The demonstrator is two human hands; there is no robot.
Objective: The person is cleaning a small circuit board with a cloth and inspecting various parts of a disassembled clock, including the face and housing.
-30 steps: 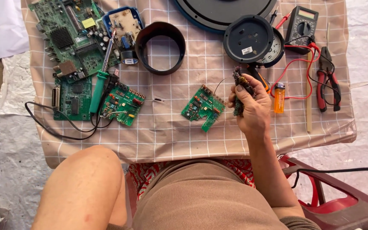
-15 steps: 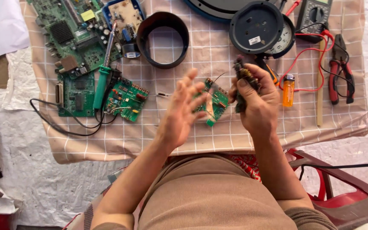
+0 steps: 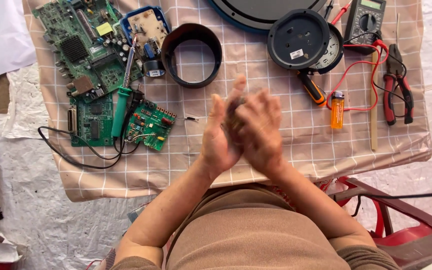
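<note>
My left hand (image 3: 218, 137) and my right hand (image 3: 261, 130) meet above the middle of the checked cloth (image 3: 296, 150), both blurred by motion. The left palm is flat with its fingers straight, pressed against the right hand. My right hand curls around a small dark part (image 3: 233, 117) that barely shows between the palms. The hands hide whatever lies on the cloth beneath them. Left of the hands lies a small green circuit board (image 3: 148, 125), with a green-handled soldering iron (image 3: 123, 102) beside it.
A large green board (image 3: 83, 45) lies at the back left, a black ring (image 3: 192, 55) behind the hands. To the right are a black round disc (image 3: 298, 39), a multimeter (image 3: 366, 20) with red leads, a screwdriver (image 3: 312, 90), an orange lighter (image 3: 337, 109) and red pliers (image 3: 396, 85). A red chair (image 3: 401, 235) stands low right.
My left hand came up from out of view and closed flat against my right hand. Both hands shifted left and now cover the small green board seen earlier.
</note>
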